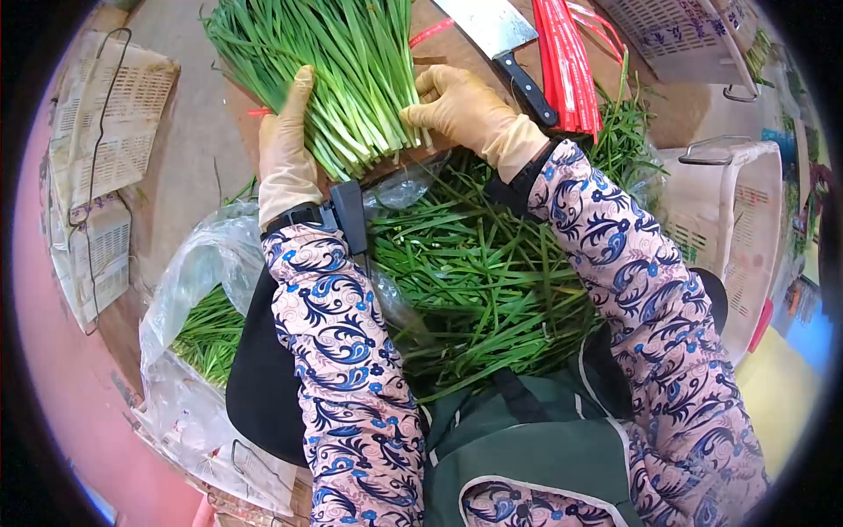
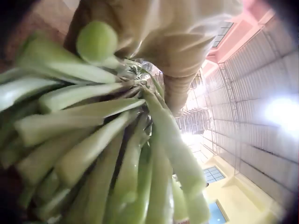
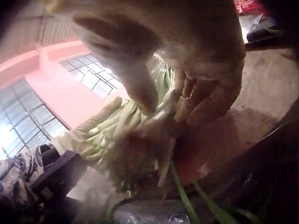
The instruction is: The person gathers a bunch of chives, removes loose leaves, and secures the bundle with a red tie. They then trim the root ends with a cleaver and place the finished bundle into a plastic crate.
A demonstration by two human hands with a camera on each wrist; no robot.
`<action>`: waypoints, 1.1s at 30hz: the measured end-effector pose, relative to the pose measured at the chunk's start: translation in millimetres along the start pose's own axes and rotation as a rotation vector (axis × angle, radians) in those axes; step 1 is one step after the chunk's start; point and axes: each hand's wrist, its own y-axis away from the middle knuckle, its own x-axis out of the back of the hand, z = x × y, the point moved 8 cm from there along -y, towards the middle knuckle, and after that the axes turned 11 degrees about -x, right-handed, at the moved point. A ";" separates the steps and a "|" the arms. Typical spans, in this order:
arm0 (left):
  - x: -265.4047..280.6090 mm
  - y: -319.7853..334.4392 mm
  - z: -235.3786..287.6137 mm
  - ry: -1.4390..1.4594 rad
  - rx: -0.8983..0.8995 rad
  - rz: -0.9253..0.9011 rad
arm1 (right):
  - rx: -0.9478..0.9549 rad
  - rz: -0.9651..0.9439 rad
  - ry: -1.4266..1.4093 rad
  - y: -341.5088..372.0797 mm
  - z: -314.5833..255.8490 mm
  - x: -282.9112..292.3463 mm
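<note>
A thick bunch of green stalks [image 1: 351, 97] with pale cut ends lies on the board at the top of the head view. My gloved left hand [image 1: 290, 145] grips its left side, thumb on top and the other fingers hidden beneath. At the right edge of the bunch, my gloved right hand [image 1: 470, 110] pinches stalks near their pale ends between thumb and fingers. The left wrist view shows the stalk ends [image 2: 93, 135] close up below the glove [image 2: 159, 32]. In the right wrist view, thumb and curled fingers of the right hand [image 3: 187, 60] close on pale stalks [image 3: 163, 84].
A cleaver [image 1: 518, 75] and red printed ties [image 1: 566, 79] lie right of the bunch. Loose green leaves [image 1: 483, 272] fill the space below the board. A plastic bag [image 1: 189, 263] of greens is at left. White crates [image 1: 729, 202] stand at right, others [image 1: 110, 132] at left.
</note>
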 end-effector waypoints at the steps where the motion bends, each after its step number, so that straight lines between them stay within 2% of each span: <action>1: -0.4 0.3 1.1 0.005 -0.006 -0.003 | -0.004 -0.016 -0.014 -3.8 3.5 -0.5; 5: -1.4 1.7 5.6 -0.029 -0.039 -0.014 | 0.089 0.008 0.037 -14.0 8.8 1.2; 13: -3.3 2.2 2.4 0.003 -0.022 -0.027 | 0.105 0.045 0.138 -18.8 8.7 2.0; 19: -7.2 -0.9 19.4 -0.326 -0.161 -0.022 | 0.046 0.072 0.083 -14.7 8.1 0.5; 22: -25.0 10.4 40.2 -0.640 -0.344 0.079 | -0.036 0.120 0.103 -4.2 0.3 0.1; 23: -35.7 9.9 43.3 -0.648 -0.356 -0.007 | -0.063 0.138 0.115 -2.2 -1.0 -0.1; 26: -40.3 13.0 38.7 -1.056 -0.367 0.092 | -0.015 0.216 0.248 5.3 -11.9 1.8; 33: -41.5 8.3 33.9 -1.279 -0.248 0.106 | 0.063 0.415 0.409 8.8 -8.2 4.0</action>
